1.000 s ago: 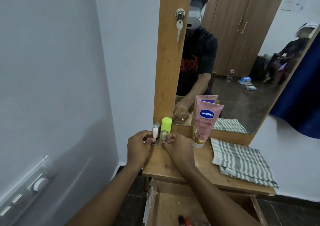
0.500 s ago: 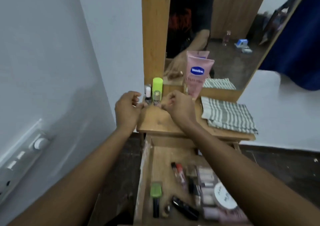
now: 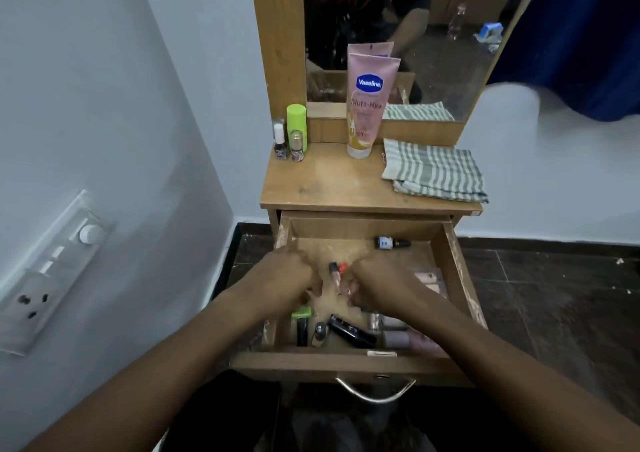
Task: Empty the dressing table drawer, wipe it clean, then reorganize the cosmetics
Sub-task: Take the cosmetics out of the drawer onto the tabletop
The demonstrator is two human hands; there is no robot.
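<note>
Down in the open drawer (image 3: 283, 233), the left hand (image 3: 289, 275) is curled and blurred; a red-capped tube (image 3: 337, 271) lies just right of it, then the curled right hand (image 3: 375, 287), perhaps touching it. Whether either holds anything, I cannot tell.

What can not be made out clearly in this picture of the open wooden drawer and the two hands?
All in the head view:
1. Whether the left hand or the right hand grips anything: blur and curled fingers hide it.
2. The pale pink containers at the right of the open wooden drawer: the right forearm covers most of them.
3. The white label on the small dark bottle: the print is too small to read.
</note>
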